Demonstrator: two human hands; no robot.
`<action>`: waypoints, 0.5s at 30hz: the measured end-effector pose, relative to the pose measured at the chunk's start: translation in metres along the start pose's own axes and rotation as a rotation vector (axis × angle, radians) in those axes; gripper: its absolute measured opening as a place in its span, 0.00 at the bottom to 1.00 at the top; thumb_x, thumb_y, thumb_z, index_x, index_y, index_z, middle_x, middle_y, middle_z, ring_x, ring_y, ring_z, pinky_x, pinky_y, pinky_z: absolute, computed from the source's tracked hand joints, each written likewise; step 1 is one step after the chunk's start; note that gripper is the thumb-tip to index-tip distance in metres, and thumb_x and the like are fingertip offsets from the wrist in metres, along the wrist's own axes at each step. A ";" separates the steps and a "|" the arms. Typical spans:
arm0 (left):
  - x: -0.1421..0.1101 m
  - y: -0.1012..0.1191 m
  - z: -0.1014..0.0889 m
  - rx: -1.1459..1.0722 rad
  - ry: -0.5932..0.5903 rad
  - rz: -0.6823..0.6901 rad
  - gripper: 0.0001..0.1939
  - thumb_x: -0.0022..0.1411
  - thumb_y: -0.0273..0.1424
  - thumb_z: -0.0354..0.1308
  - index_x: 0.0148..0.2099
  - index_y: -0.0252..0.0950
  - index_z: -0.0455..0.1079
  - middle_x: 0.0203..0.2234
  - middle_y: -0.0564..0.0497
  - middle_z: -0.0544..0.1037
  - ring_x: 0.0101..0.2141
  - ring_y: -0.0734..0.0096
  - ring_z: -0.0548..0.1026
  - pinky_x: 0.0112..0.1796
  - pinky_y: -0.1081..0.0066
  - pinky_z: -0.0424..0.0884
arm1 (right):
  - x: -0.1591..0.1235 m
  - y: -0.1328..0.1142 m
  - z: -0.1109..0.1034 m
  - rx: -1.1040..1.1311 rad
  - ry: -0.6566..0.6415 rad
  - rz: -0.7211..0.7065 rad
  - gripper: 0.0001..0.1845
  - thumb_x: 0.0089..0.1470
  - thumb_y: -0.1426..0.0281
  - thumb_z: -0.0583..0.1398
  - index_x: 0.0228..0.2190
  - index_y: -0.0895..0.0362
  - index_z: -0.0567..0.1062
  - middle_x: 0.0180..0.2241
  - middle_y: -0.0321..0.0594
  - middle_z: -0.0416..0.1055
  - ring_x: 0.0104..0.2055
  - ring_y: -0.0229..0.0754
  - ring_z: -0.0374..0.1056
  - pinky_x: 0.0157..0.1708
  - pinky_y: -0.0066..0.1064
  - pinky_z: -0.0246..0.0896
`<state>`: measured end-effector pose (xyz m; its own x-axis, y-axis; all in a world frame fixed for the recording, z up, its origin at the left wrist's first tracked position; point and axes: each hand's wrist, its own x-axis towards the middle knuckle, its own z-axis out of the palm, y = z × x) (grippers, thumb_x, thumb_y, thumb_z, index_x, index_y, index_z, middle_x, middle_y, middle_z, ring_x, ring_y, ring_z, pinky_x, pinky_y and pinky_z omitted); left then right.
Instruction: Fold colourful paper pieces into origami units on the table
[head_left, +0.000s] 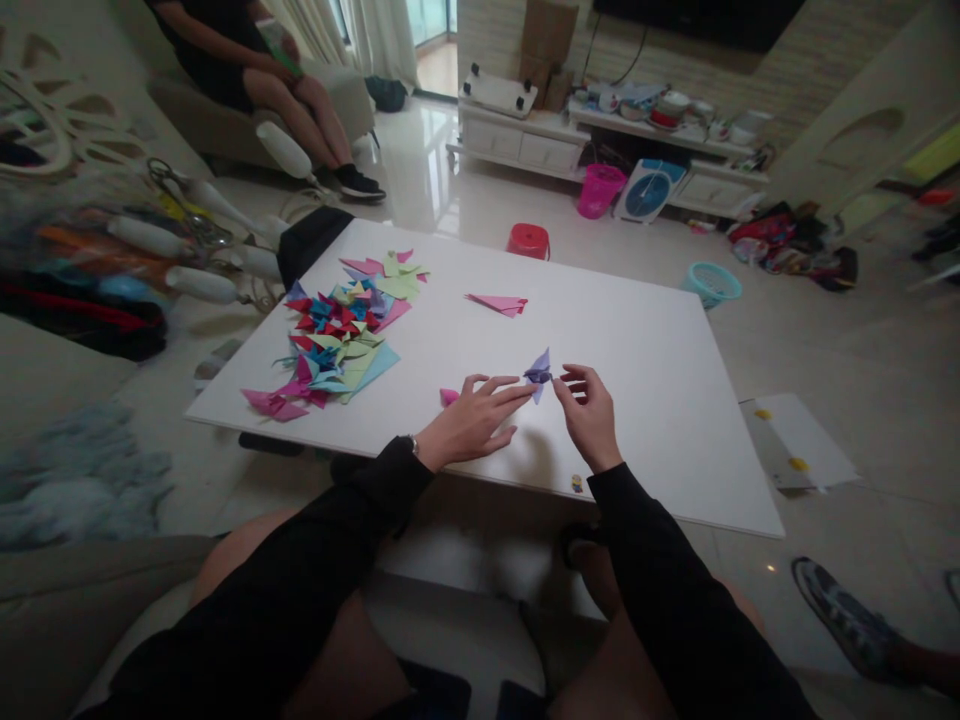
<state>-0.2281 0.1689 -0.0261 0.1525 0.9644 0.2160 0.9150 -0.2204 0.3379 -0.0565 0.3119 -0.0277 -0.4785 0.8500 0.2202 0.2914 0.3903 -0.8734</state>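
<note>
A small purple folded paper piece (538, 374) is held just above the white table (660, 400), near its front edge. My left hand (474, 418) pinches its left side with fingertips, the other fingers stretched out. My right hand (589, 412) pinches its right side, fingers curled. A small pink folded scrap (448, 397) lies on the table just left of my left hand. Both arms wear black sleeves.
A heap of coloured folded papers (337, 335) covers the table's left part, with a pink folded piece (499, 303) further back. A red stool (528, 241) stands behind the table. Another person sits on a sofa at top left (247, 60). A shoe (847, 620) shows at the lower right.
</note>
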 end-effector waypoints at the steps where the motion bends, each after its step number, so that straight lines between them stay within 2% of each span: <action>1: 0.000 0.001 0.001 -0.004 -0.007 0.013 0.28 0.71 0.33 0.51 0.71 0.38 0.60 0.69 0.41 0.63 0.68 0.51 0.59 0.63 0.51 0.51 | 0.001 0.000 -0.001 0.017 0.003 0.002 0.19 0.58 0.58 0.63 0.46 0.56 0.75 0.41 0.45 0.76 0.38 0.43 0.72 0.33 0.34 0.68; 7: -0.002 0.006 0.008 -0.031 -0.030 0.042 0.29 0.70 0.33 0.53 0.71 0.39 0.61 0.69 0.41 0.64 0.68 0.52 0.59 0.63 0.50 0.51 | 0.000 0.002 -0.001 -0.022 -0.060 -0.047 0.12 0.56 0.60 0.65 0.35 0.56 0.79 0.34 0.42 0.77 0.32 0.41 0.71 0.31 0.33 0.67; 11: 0.000 -0.001 -0.002 -0.114 0.027 0.032 0.21 0.68 0.31 0.54 0.62 0.40 0.71 0.65 0.42 0.70 0.65 0.52 0.64 0.62 0.50 0.56 | -0.001 0.004 0.001 -0.069 -0.053 -0.066 0.09 0.56 0.63 0.63 0.32 0.55 0.79 0.32 0.42 0.78 0.32 0.42 0.71 0.31 0.34 0.66; 13: -0.001 -0.019 -0.012 -0.157 0.120 -0.075 0.17 0.66 0.25 0.52 0.54 0.38 0.76 0.61 0.43 0.74 0.61 0.55 0.69 0.61 0.53 0.61 | -0.001 0.006 0.001 -0.094 -0.059 -0.083 0.07 0.56 0.65 0.63 0.31 0.55 0.79 0.32 0.41 0.77 0.32 0.42 0.71 0.31 0.35 0.66; 15: -0.005 -0.046 -0.020 -0.178 0.206 -0.261 0.20 0.60 0.18 0.48 0.47 0.36 0.78 0.55 0.44 0.78 0.56 0.60 0.73 0.58 0.60 0.66 | -0.001 0.007 0.001 -0.125 -0.084 -0.123 0.05 0.56 0.67 0.63 0.30 0.54 0.78 0.32 0.40 0.77 0.31 0.42 0.70 0.32 0.35 0.66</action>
<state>-0.2782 0.1713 -0.0242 -0.1721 0.9459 0.2751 0.8311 -0.0105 0.5561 -0.0548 0.3137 -0.0349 -0.5830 0.7624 0.2807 0.3241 0.5350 -0.7802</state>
